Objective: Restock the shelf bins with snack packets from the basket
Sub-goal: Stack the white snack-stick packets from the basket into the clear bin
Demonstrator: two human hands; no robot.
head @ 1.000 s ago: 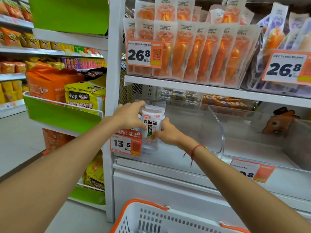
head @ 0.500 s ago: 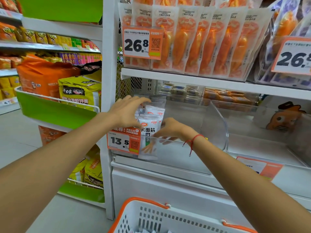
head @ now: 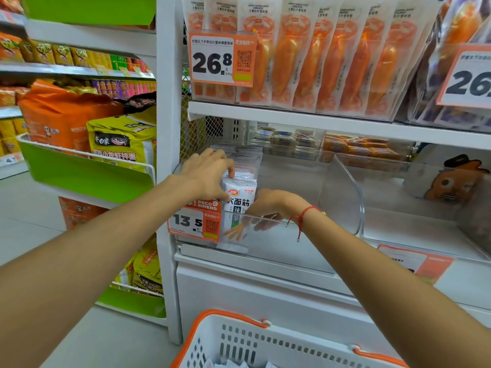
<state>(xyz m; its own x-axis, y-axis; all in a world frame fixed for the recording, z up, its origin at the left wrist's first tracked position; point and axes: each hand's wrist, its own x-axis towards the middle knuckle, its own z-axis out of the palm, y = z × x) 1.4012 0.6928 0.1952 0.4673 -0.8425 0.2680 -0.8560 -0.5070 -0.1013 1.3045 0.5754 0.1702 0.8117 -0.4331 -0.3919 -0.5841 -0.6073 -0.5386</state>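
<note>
**Packets stood in the left corner of the clear bin**

A white snack packet (head: pixel 239 205) stands upright at the front left corner of the clear shelf bin (head: pixel 292 251), fronting a row of like packets (head: pixel 244 160). The left hand (head: pixel 206 176) curls over the row's tops, thumb against the front packet. The right hand (head: pixel 271 205) dips inside the bin beside that packet, fingers bent downward behind the clear front wall; whether they grip anything I cannot tell. An orange price tag (head: pixel 195 221) hangs on the bin's front left. The white basket (head: pixel 265 341) with an orange rim sits below.
</note>
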